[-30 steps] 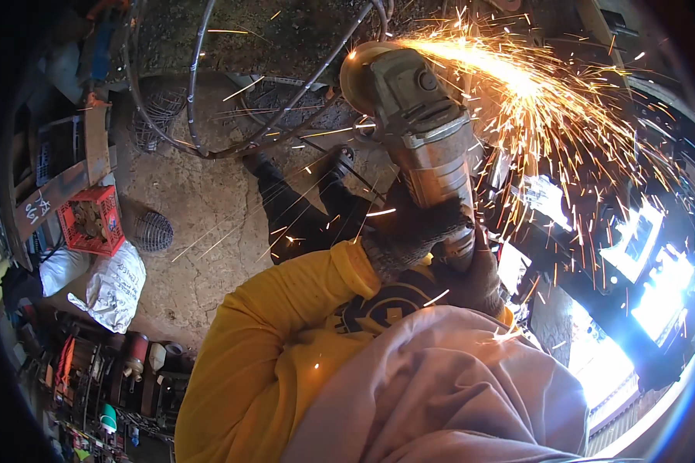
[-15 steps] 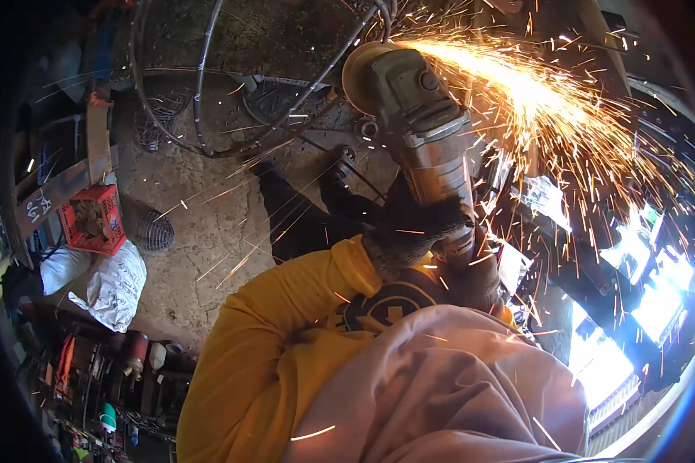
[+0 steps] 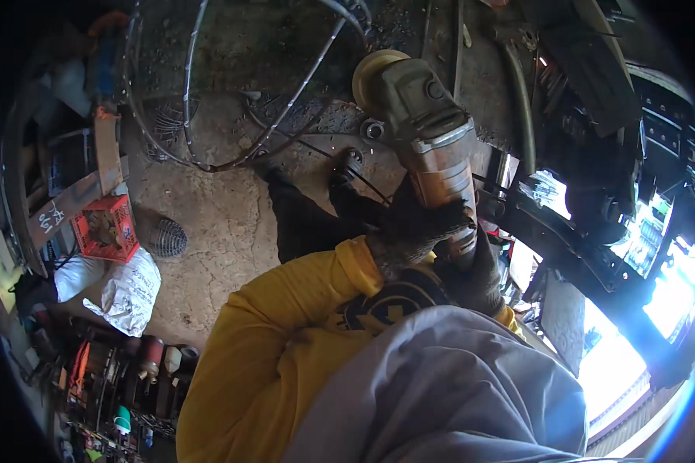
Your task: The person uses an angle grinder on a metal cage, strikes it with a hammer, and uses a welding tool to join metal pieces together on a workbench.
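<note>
Both hands hold a grinder [image 3: 428,139] up in front of the person. The left hand [image 3: 413,231], in a dark glove, is clenched round the grinder's body. The right hand [image 3: 475,274], gloved too, grips its back end just below. The round disc points to the far side, near a dark metal frame [image 3: 564,154] on the right. No sparks fly now, so this looks like a pause in the grinding. Next, the disc likely needs to press gently on the metal, with both hands steady.

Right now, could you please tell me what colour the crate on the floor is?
The crate is red-orange, with an open lattice wall; the head view shows it at left.
</note>
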A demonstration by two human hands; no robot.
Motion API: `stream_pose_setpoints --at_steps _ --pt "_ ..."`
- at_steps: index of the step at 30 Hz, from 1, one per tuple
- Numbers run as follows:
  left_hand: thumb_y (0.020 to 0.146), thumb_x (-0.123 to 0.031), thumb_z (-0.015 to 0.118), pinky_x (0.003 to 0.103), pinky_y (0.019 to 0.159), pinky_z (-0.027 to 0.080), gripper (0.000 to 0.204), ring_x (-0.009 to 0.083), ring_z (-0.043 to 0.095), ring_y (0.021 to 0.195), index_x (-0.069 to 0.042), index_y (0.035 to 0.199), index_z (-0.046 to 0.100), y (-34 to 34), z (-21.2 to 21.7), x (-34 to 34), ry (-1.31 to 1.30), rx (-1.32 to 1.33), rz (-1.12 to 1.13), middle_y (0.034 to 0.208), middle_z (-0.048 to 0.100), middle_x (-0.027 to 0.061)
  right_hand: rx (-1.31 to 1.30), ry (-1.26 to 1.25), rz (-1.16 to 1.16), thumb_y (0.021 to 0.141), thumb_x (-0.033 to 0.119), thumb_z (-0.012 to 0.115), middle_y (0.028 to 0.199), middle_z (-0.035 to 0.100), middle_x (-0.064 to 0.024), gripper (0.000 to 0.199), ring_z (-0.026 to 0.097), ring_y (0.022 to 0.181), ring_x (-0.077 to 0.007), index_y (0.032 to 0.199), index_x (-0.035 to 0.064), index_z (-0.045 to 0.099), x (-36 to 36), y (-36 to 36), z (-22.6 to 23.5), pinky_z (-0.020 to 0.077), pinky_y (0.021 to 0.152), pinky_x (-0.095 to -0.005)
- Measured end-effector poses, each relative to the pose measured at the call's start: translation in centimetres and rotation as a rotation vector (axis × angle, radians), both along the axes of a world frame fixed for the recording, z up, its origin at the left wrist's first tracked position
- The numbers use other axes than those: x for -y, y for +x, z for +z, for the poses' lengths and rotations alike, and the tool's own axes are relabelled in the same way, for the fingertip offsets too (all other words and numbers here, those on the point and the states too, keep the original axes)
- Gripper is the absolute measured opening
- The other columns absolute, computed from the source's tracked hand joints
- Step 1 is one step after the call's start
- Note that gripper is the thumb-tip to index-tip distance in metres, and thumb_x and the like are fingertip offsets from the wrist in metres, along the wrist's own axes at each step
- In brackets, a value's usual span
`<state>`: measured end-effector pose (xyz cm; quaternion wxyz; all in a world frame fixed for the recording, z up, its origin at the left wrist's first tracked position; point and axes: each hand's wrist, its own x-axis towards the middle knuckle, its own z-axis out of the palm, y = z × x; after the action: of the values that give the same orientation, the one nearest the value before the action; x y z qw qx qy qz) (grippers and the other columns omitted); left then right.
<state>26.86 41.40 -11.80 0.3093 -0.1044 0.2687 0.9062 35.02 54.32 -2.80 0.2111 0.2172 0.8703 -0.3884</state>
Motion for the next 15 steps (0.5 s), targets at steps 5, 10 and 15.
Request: stream_pose_setpoints --at_steps 5,10,15 --pt "0.081 -0.011 0.083 0.036 0.087 0.057 0.058 0.0184 0.066 0.100 -0.003 0.129 0.052 -1.0 2.5 -0.2 -0.051 -0.054 -0.030 0.109 0.065 0.0079 -0.042 0.007 -0.005 0.077 0.012 0.086 0.119 0.071 -0.0164 0.080 0.070 0.110 -0.0245 0.145 -0.0002 0.045 -0.9 1.0 -0.5 0.0555 0.092 -0.0380" --pt "0.085 -0.009 0.076 0.038 0.094 0.056 0.058 0.0224 0.065 0.110 0.000 0.135 0.048 -0.2 1.7 -0.6 -0.330 -0.236 -0.227 0.122 0.065 0.0128 -0.070 -0.117 -0.081 0.075 0.015 0.089 0.120 0.071 -0.0174 0.081 0.070 0.110 -0.0268 0.143 0.0019 0.048 -1.3 1.4 -0.7 0.0549 0.092 -0.0394" --pt "0.086 -0.011 0.075 0.038 0.095 0.056 0.058 0.0233 0.066 0.110 0.002 0.135 0.049 1.5 -0.3 -0.8 -0.318 -0.190 -0.190 0.123 0.066 0.0147 -0.078 -0.198 -0.064 0.075 0.014 0.088 0.121 0.071 -0.0181 0.080 0.070 0.112 -0.0296 0.144 0.0044 0.049 -2.0 1.4 -0.8 0.0540 0.094 -0.0405"
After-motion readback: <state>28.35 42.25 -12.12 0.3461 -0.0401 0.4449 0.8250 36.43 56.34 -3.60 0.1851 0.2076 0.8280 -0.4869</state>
